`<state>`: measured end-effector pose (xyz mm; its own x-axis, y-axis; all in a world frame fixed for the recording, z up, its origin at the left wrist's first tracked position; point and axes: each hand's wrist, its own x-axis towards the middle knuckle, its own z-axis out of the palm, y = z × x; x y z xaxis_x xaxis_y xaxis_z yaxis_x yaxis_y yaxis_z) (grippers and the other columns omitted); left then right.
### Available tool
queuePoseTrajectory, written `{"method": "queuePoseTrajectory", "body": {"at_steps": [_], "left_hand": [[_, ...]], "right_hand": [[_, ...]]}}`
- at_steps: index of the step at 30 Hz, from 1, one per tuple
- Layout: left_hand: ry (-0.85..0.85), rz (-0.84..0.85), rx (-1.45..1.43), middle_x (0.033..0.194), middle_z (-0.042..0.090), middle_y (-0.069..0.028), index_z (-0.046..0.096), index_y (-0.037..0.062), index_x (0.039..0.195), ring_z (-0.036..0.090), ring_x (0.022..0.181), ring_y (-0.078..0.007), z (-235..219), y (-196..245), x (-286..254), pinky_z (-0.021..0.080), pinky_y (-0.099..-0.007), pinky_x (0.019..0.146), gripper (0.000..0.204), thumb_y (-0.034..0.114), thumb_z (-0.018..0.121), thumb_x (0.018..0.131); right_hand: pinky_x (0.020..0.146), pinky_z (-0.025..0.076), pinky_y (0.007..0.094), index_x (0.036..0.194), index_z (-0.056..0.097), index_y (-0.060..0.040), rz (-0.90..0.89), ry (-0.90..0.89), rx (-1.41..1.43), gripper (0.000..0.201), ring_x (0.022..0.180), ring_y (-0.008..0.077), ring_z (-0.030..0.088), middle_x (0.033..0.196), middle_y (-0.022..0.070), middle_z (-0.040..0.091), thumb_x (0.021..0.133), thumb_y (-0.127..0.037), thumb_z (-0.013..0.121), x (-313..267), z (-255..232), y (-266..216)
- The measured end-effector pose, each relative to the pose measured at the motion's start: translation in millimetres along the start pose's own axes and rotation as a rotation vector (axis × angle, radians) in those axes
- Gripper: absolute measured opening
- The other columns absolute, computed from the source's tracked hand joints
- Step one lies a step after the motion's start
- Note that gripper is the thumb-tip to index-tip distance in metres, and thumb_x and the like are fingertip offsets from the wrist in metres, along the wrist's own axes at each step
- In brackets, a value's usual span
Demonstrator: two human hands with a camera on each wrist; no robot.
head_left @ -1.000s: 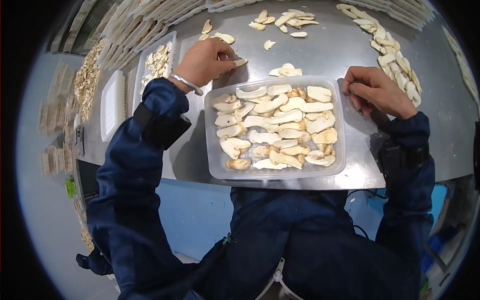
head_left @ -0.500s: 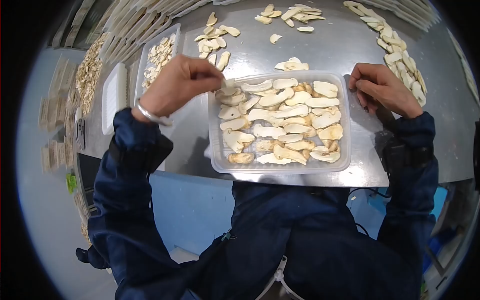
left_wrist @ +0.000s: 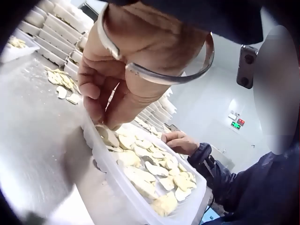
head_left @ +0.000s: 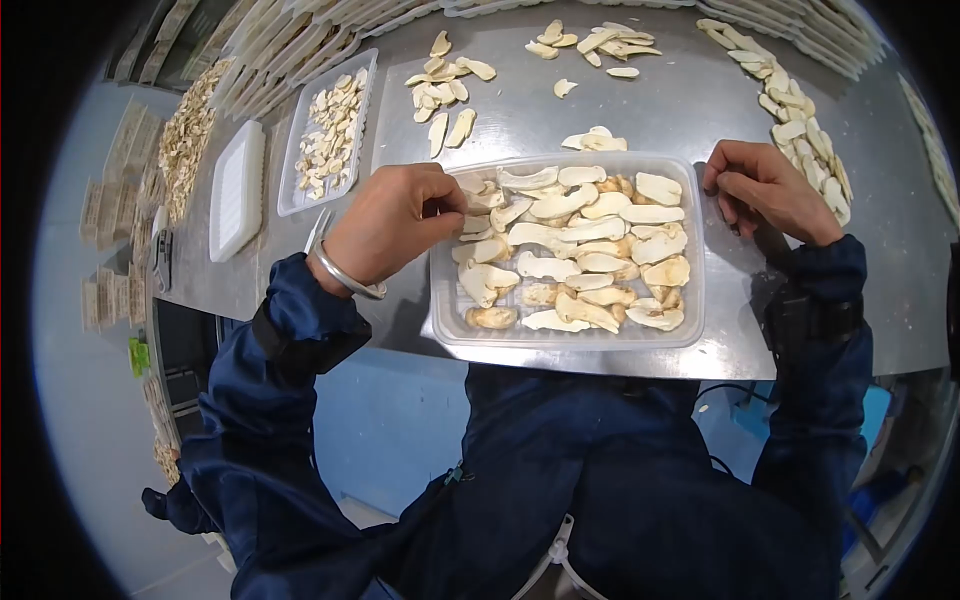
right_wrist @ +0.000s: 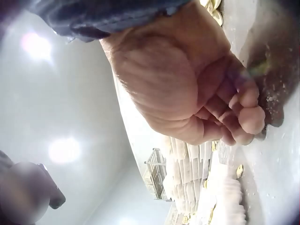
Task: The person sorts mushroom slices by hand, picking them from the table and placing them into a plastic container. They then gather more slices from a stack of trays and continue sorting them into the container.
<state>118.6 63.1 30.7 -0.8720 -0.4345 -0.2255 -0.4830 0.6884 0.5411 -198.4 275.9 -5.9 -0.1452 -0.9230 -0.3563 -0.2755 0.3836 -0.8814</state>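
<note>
A clear plastic tray point(head_left: 440, 325) in front of me holds rows of pale sliced mushrooms point(head_left: 575, 232) with brown edges. At its upper left corner my left hand point(head_left: 395, 222), with a metal bangle at the wrist, reaches over the rim. In the left wrist view its thumb and fingertips pinch a mushroom slice point(left_wrist: 108, 136) just inside the tray wall. My right hand point(head_left: 775, 192) rests on the metal table beyond the tray's right side, fingers loosely curled. Nothing shows in its palm in the right wrist view.
Loose slices point(head_left: 440, 92) lie in a pile beyond the left hand, with another pile point(head_left: 615, 42) farther back. A long line of slices point(head_left: 800, 125) runs along the right. A tray of small pieces point(head_left: 285, 205) and a white tray point(head_left: 238, 190) stand left. Stacked trays point(head_left: 290, 60) line the back.
My left hand has brought a slice from the loose pile toward me, to the tray's upper left corner. The right hand stays in place beside the tray.
</note>
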Motion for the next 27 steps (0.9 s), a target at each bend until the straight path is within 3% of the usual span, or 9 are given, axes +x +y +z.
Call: {"method": "queuePoseTrajectory", "body": {"at_steps": [3,4,6,9,12,16,20,21,27], "left_hand": [[0.174,0.121,0.007,0.076,0.068,-0.0118,0.068,-0.0039,0.088,0.065,0.066,-0.0178,-10,-3,5,0.052,-0.0298,0.065,0.012,0.005,0.067,0.080],[0.242,0.101,0.143,0.076,0.068,-0.0109,0.069,-0.0029,0.090,0.064,0.066,-0.0173,-21,-2,11,0.051,-0.0293,0.064,0.012,0.005,0.067,0.081],[0.398,0.082,0.089,0.075,0.068,-0.0115,0.070,-0.0017,0.087,0.064,0.067,-0.0173,-34,-22,34,0.051,-0.0296,0.063,0.013,0.009,0.070,0.080],[0.266,-0.009,0.096,0.075,0.067,-0.0131,0.070,-0.0008,0.082,0.063,0.065,-0.0201,-30,-40,61,0.049,-0.0318,0.061,0.022,0.020,0.075,0.077],[0.176,-0.050,0.367,0.073,0.064,-0.0078,0.070,0.0002,0.085,0.057,0.065,-0.0152,-22,-37,75,0.046,-0.0306,0.060,0.023,0.021,0.076,0.078],[0.213,0.023,0.279,0.067,0.064,-0.0143,0.069,-0.0011,0.076,0.062,0.063,-0.0276,-14,-43,83,0.048,-0.0378,0.060,0.032,0.030,0.076,0.074],[0.184,0.031,0.146,0.073,0.068,-0.0115,0.071,-0.0015,0.088,0.064,0.067,-0.0219,-19,-42,77,0.050,-0.0341,0.063,0.025,0.023,0.071,0.080],[0.169,0.120,0.134,0.078,0.070,-0.0113,0.072,-0.0010,0.094,0.065,0.070,-0.0180,-24,-48,72,0.050,-0.0304,0.066,0.023,0.019,0.068,0.084],[-0.090,0.088,0.032,0.084,0.071,-0.0134,0.071,-0.0020,0.098,0.067,0.074,-0.0196,-35,6,1,0.052,-0.0301,0.070,0.015,0.006,0.063,0.088]], "right_hand": [[0.045,0.043,0.0218,0.093,0.057,0.0005,0.009,-0.015,-0.004,0.013,0.047,0.0082,0.051,0.063,0.0027,0.056,0.092,-0.008,0.046,0,-1,-2],[0.045,0.043,0.0220,0.093,0.057,0.0006,0.010,-0.020,0.000,0.013,0.047,0.0083,0.051,0.063,0.0028,0.056,0.092,-0.008,0.046,0,-1,-2],[0.046,0.044,0.0223,0.093,0.056,0.0008,0.012,-0.031,0.008,0.013,0.047,0.0084,0.052,0.063,0.0030,0.056,0.092,-0.008,0.046,0,-1,-3],[0.045,0.043,0.0227,0.093,0.056,0.0010,0.036,-0.011,0.006,0.013,0.048,0.0084,0.051,0.062,0.0033,0.056,0.091,-0.008,0.046,-2,0,-6],[0.045,0.043,0.0226,0.092,0.056,0.0009,0.018,-0.004,0.002,0.013,0.048,0.0085,0.051,0.062,0.0035,0.056,0.091,-0.008,0.046,0,-1,-1],[0.046,0.044,0.0223,0.092,0.056,0.0009,0.008,-0.014,0.000,0.014,0.047,0.0085,0.051,0.062,0.0034,0.056,0.091,-0.009,0.046,0,-1,0],[0.046,0.044,0.0220,0.091,0.056,0.0009,-0.013,-0.004,-0.002,0.014,0.047,0.0084,0.051,0.062,0.0032,0.056,0.091,-0.009,0.046,1,-1,2],[0.046,0.044,0.0219,0.091,0.056,0.0009,-0.014,0.004,-0.013,0.015,0.047,0.0083,0.051,0.062,0.0031,0.056,0.091,-0.009,0.046,0,0,2],[0.045,0.043,0.0215,0.092,0.057,0.0000,-0.001,0.006,-0.025,0.015,0.047,0.0078,0.051,0.062,0.0028,0.056,0.092,-0.009,0.046,0,1,-1]]}}
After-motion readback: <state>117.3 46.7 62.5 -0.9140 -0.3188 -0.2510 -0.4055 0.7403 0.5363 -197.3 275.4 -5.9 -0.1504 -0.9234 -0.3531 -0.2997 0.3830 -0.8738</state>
